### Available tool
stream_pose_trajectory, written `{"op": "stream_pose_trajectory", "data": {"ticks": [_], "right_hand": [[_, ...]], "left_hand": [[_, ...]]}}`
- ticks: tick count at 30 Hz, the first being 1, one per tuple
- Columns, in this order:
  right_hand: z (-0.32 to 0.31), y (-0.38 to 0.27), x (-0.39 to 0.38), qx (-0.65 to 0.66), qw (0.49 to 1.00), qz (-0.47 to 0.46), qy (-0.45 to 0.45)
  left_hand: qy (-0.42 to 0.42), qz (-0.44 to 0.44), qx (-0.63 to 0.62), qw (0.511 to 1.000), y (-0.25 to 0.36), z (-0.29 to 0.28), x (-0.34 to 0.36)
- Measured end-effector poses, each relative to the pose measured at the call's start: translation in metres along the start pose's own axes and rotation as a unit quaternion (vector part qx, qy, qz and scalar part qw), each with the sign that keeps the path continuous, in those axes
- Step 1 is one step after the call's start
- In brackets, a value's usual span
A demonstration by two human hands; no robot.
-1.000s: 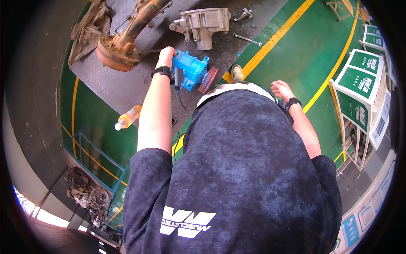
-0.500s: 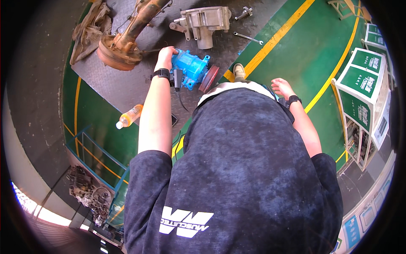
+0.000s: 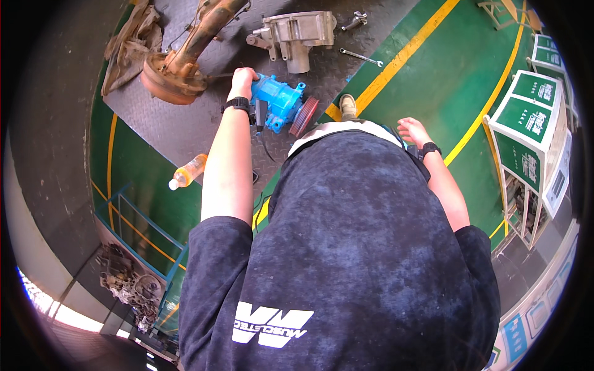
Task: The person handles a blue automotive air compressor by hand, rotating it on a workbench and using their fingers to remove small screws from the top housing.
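Note:
My left hand (image 3: 243,82) reaches forward and grips the left end of a blue compressor (image 3: 276,102); some of its fingertips are hidden behind the casing. A red grooved pulley (image 3: 304,117) forms the compressor's right end. The compressor lies on a dark metal-topped table (image 3: 185,133). My right hand (image 3: 413,131) hangs at my right side, away from the table, with loosely bent fingers apart and nothing in them. Each wrist wears a black band, and a small black device with a cable (image 3: 260,115) sits by my left wrist.
A grey metal housing (image 3: 296,37), a small gear shaft (image 3: 354,21) and a wrench (image 3: 361,57) lie farther back. At left stand a rusty axle with drum (image 3: 176,77), a crumpled cloth (image 3: 133,46) and an orange drink bottle (image 3: 189,171). Green-and-white stands (image 3: 529,130) line the right.
My left hand stays on the blue compressor, and my right hand still hangs empty. The whole view has shifted very slightly.

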State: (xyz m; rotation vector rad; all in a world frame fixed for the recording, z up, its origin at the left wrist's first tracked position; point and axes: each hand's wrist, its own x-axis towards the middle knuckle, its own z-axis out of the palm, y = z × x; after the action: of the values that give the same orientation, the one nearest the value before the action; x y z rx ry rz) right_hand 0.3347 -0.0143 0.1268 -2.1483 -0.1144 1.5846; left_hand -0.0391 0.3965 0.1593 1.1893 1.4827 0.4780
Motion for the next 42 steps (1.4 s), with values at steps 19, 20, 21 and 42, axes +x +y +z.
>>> {"op": "stream_pose_trajectory", "data": {"ticks": [19,20,21,42], "right_hand": [[0.001,-0.005,0.001,0.001,1.0,-0.007,0.004],[0.001,-0.005,0.001,0.0,1.0,-0.008,0.003],[0.001,-0.003,0.001,0.003,1.0,-0.009,0.005],[-0.041,0.018,0.056,0.117,0.982,-0.139,-0.05]], "left_hand": [[-0.01,-0.06,-0.007,0.998,-0.012,0.002,0.022],[-0.008,-0.066,-0.007,0.998,-0.012,0.001,0.022],[-0.01,-0.064,-0.005,0.998,-0.009,0.004,0.019],[-0.036,0.095,-0.022,0.995,0.062,-0.036,-0.11]]}}
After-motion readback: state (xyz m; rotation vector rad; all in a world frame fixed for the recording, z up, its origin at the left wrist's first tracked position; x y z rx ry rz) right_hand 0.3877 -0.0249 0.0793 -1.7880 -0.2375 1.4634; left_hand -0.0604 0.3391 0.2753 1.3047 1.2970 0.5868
